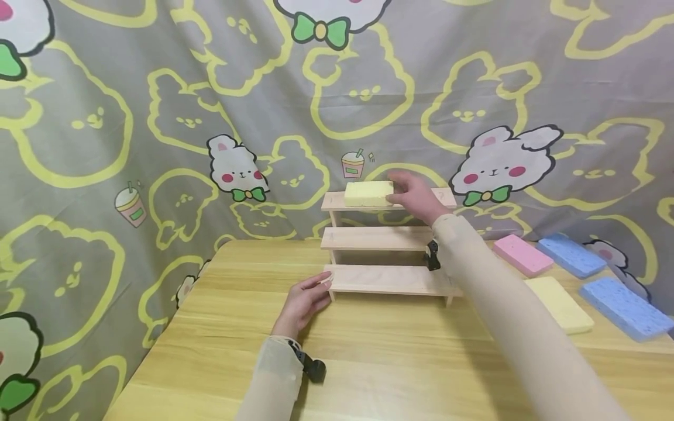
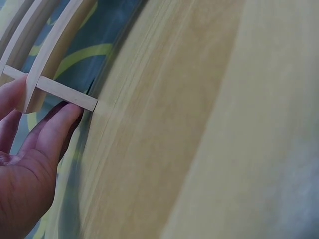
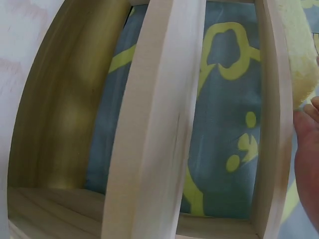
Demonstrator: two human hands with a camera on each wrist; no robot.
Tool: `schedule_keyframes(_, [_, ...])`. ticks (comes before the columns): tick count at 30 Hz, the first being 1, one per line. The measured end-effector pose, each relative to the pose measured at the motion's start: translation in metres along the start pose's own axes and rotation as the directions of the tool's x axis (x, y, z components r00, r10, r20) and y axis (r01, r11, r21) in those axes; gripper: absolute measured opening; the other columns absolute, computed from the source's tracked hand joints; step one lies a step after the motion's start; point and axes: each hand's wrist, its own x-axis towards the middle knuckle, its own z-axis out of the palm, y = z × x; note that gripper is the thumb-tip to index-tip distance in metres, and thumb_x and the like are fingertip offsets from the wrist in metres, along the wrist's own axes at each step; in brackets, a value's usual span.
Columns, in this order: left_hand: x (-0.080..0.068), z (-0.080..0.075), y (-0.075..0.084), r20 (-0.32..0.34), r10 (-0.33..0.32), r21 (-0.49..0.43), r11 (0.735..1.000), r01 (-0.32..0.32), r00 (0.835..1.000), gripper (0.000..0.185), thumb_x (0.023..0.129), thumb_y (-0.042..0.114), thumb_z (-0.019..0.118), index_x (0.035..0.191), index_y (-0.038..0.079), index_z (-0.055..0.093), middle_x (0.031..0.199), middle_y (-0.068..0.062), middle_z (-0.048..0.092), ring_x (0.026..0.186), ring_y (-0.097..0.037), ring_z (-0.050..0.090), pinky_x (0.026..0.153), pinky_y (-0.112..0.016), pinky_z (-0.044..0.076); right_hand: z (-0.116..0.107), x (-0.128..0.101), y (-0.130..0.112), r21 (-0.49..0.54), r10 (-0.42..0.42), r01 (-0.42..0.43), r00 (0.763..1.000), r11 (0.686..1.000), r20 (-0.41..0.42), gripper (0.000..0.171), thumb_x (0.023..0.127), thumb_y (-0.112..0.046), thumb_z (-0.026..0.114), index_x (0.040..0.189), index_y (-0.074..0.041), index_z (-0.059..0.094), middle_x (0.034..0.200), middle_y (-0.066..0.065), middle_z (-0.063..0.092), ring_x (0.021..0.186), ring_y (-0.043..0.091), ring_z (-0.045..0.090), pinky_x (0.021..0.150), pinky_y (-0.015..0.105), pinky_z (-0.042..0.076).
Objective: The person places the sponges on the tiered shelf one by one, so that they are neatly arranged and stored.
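A three-tier wooden stand point(image 1: 389, 279) rises in steps at the back of the table. On its top board lies a thick yellow sponge point(image 1: 367, 193), left of the middle. My right hand point(image 1: 418, 197) holds the sponge's right end between thumb and fingers; in the right wrist view only part of that hand point(image 3: 307, 159) and of the sponge shows, at the right edge. At the bottom board's left end, my left hand point(image 1: 301, 307) grips the stand. The left wrist view has the left thumb on the board's end and fingers point(image 2: 59, 132) beneath, by the side leg.
Right of the stand, a pink sponge point(image 1: 522, 255), a yellow sponge point(image 1: 560, 305), a blue sponge point(image 1: 571, 255) and another blue sponge point(image 1: 628, 307) lie on the wooden table point(image 1: 210, 351). A patterned curtain point(image 1: 174, 47) hangs right behind the stand.
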Motion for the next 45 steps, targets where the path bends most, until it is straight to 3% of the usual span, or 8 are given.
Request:
schedule_keyframes(4, [0.000, 0.002, 0.000, 0.002, 0.001, -0.004, 1.000, -0.001, 1.000, 0.042, 0.077, 0.012, 0.070, 0.117, 0.005, 0.060, 0.119, -0.017, 0.053, 0.099, -0.026, 0.057, 0.082, -0.039, 0.047, -0.005, -0.008, 0.000, 0.027, -0.022, 0.022, 1.000, 0.999, -0.004, 0.060, 0.079, -0.010, 0.066, 0.133, -0.001, 0.040, 0.140, 0.005, 0.033, 0.127, 0.018, 0.029, 0.102, 0.030, 0.025])
schedule_keyframes(10, [0.000, 0.002, 0.002, -0.003, 0.006, -0.005, 1.000, -0.006, 1.000, 0.039, 0.077, 0.008, 0.070, 0.114, 0.004, 0.061, 0.119, -0.015, 0.054, 0.098, -0.026, 0.057, 0.082, -0.036, 0.047, -0.016, -0.039, -0.022, 0.148, -0.069, 0.075, 0.997, 0.986, -0.043, 0.052, 0.082, -0.002, 0.060, 0.131, 0.002, 0.042, 0.137, 0.015, 0.036, 0.127, 0.023, 0.029, 0.103, 0.038, 0.025])
schedule_keyframes(16, [-0.001, 0.004, 0.004, -0.041, 0.010, 0.042, 0.999, -0.009, 0.999, 0.035, 0.078, 0.005, 0.067, 0.112, 0.002, 0.062, 0.119, -0.015, 0.054, 0.098, -0.024, 0.058, 0.082, -0.035, 0.047, -0.025, -0.055, -0.010, 0.158, 0.001, 0.010, 0.998, 0.987, -0.066, 0.048, 0.085, -0.014, 0.062, 0.129, -0.002, 0.046, 0.133, 0.010, 0.043, 0.123, 0.023, 0.036, 0.100, 0.035, 0.031])
schedule_keyframes(22, [0.001, 0.007, 0.005, -0.050, 0.020, 0.075, 0.997, -0.016, 0.999, 0.033, 0.077, 0.005, 0.069, 0.109, 0.003, 0.064, 0.121, -0.011, 0.052, 0.096, -0.021, 0.058, 0.082, -0.035, 0.047, -0.033, -0.071, -0.011, 0.175, 0.046, -0.044, 0.999, 0.984, -0.010, 0.047, 0.086, -0.014, 0.061, 0.129, -0.005, 0.046, 0.132, 0.011, 0.044, 0.122, 0.028, 0.037, 0.097, 0.036, 0.034])
schedule_keyframes(36, [0.006, 0.004, 0.003, 0.014, 0.016, 0.058, 0.998, -0.017, 1.000, 0.037, 0.077, 0.008, 0.070, 0.112, 0.003, 0.062, 0.125, -0.011, 0.049, 0.100, -0.023, 0.057, 0.083, -0.035, 0.046, -0.056, -0.127, -0.007, 0.087, 0.112, -0.115, 0.993, 0.990, 0.045, 0.055, 0.085, -0.036, 0.060, 0.131, -0.010, 0.043, 0.130, 0.004, 0.045, 0.121, 0.026, 0.038, 0.098, 0.041, 0.031])
schedule_keyframes(42, [0.006, 0.002, 0.003, 0.024, -0.004, 0.058, 0.998, 0.002, 1.000, 0.039, 0.077, 0.010, 0.070, 0.114, 0.005, 0.062, 0.127, -0.010, 0.048, 0.101, -0.022, 0.056, 0.084, -0.035, 0.045, -0.068, -0.149, -0.006, 0.037, 0.124, -0.125, 0.992, 0.992, 0.021, 0.053, 0.086, -0.035, 0.058, 0.131, -0.011, 0.042, 0.129, 0.003, 0.045, 0.119, 0.023, 0.040, 0.091, 0.021, 0.037])
schedule_keyframes(45, [0.004, 0.002, 0.002, 0.036, -0.008, 0.054, 0.999, 0.006, 0.999, 0.041, 0.078, 0.010, 0.070, 0.117, 0.004, 0.059, 0.129, -0.012, 0.046, 0.103, -0.022, 0.055, 0.086, -0.035, 0.044, -0.073, -0.161, -0.004, 0.006, 0.115, -0.115, 0.993, 0.993, 0.005, 0.051, 0.086, -0.032, 0.059, 0.129, -0.008, 0.043, 0.129, 0.006, 0.045, 0.118, 0.026, 0.041, 0.093, 0.024, 0.037])
